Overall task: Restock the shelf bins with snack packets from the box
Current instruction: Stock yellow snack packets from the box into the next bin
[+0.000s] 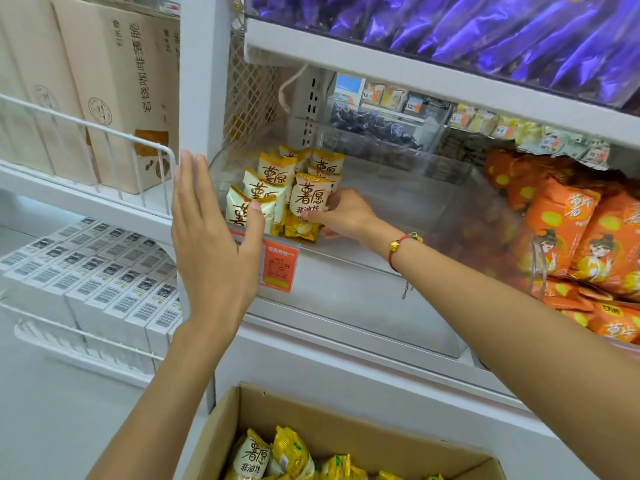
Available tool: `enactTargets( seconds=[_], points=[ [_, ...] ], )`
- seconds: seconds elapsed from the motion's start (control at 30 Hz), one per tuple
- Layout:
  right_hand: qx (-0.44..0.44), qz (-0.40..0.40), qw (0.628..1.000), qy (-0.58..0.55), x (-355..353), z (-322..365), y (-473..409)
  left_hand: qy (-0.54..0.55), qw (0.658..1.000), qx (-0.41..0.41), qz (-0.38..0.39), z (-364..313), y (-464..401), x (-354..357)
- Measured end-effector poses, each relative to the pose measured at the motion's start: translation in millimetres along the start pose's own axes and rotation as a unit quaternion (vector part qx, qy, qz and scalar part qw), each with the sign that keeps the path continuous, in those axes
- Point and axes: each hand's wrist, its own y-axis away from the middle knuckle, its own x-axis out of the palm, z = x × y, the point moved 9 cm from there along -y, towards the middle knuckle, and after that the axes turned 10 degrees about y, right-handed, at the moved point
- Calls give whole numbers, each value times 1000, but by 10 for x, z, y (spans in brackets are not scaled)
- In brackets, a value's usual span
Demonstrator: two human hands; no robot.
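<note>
We face a white shelf unit (204, 74) whose middle level carries a clear plastic bin (363, 289), mostly bare on its right side, with a cluster of yellow-and-white snack packets (277, 188) standing upright in its left rear corner. Below it, at the bottom edge of view, the open cardboard box (221, 431) holds more of the same packets (273, 455) lying loosely. To the right, a neighbouring bin is piled with orange packets (571, 230), and purple packets (485, 26) fill the bin above. On the left, tall beige cartons (114, 91) stand behind a white wire rail (104, 133). Our left hand (214, 237) is flat with straight fingers, held against the bin's left front corner, gripping nothing. Our right hand (343, 213), a red cord bracelet (398, 247) on its wrist, reaches inside the bin and pinches the front packet (308, 199) of the cluster. An orange price tag (280, 268) is fixed to the bin's front.
</note>
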Motion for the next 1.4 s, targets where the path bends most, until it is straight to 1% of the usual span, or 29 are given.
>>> enactTargets(
  seconds=[0.07, 0.13, 0.2, 0.27, 0.3, 0.33, 0.4, 0.47, 0.6, 0.77, 0.83, 0.9, 0.97, 1.07, 1.13, 1.2, 1.27, 1.33, 1.4],
  points=[
    [18, -8, 1000, 3, -13, -44, -20, 5, 1000, -2, -4, -12, -3, 1],
    [25, 2, 1000, 11, 0, -64, -26, 4, 1000, -5, -8, -15, -1, -3],
    [9, -12, 1000, 1, -35, -35, -32, 4, 1000, -5, -8, -14, 0, -1],
    [-35, -93, 995, 19, -212, 32, -32, 6, 1000, -6, -5, -8, 0, 2],
    [-73, -135, 987, 54, -298, 99, -22, 6, 1000, -6, -4, -6, -1, 0],
    [-114, -151, 978, 89, -326, 171, -10, 6, 1000, -5, -3, -6, 0, -2],
    [-155, -126, 970, 136, -246, 234, -17, 6, 1000, -4, -1, -8, 2, -4],
    [-154, -120, 969, 152, -195, 225, -45, 5, 1000, -4, 2, -10, 2, -4],
    [-138, -151, 969, 140, -216, 206, -72, 0, 1000, -5, 2, -13, 1, -9],
    [-144, -128, 973, 124, -203, 198, -71, 2, 1000, -10, 1, 1, 0, -9],
    [-153, -126, 970, 141, -261, 225, -25, 0, 1000, -14, 7, 0, -9, -14],
    [-165, -122, 965, 165, -323, 257, 72, -2, 1000, -25, 11, -9, -3, -30],
    [-179, -118, 958, 188, -384, 283, 232, 4, 1000, -30, -1, -61, 41, -79],
    [-197, -127, 950, 205, -501, 335, 584, 30, 999, -14, -36, -221, 196, -189],
    [-219, -140, 946, 195, -592, 383, 877, 45, 998, -5, -42, -336, 301, -249],
    [-246, -146, 944, 168, -674, 431, 1201, 43, 999, 3, -19, -460, 361, -287],
    [-272, -126, 944, 137, -698, 452, 1534, 54, 998, -3, 37, -564, 410, -286],
    [-285, -71, 945, 141, -597, 374, 1809, 73, 991, -22, 114, -633, 515, -255],
    [-260, 32, 942, 209, -304, 110, 1966, 47, 981, -42, 182, -638, 696, -213]
  ],
)
